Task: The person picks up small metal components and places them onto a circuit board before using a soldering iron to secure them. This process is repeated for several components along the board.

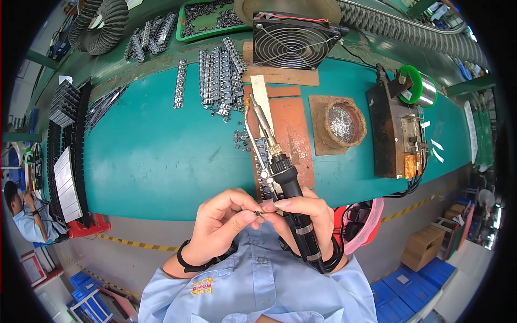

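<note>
Close to my chest, the thumb and forefinger of my left hand (219, 226) pinch a tiny dark part (258, 213), too small to name. My right hand (318, 212) is closed round the black handle of a soldering iron (286, 180), while its thumb and fingertips meet the left fingertips at the tiny part. The iron's metal tip points away from me, with a thin curved metal tube along its side. Beneath it, a strip of small components (262, 151) lies along the reddish-brown board (293, 124). Loose small pieces (240, 139) lie left of the board.
Several component strips (218, 78) lie at the far middle, before a green tray (186, 32) and a fan (293, 46). To the right stand a round pot of metal bits (361, 126), a dark box (390, 129) and a green spool (412, 86). Black racks (81, 156) stand left.
</note>
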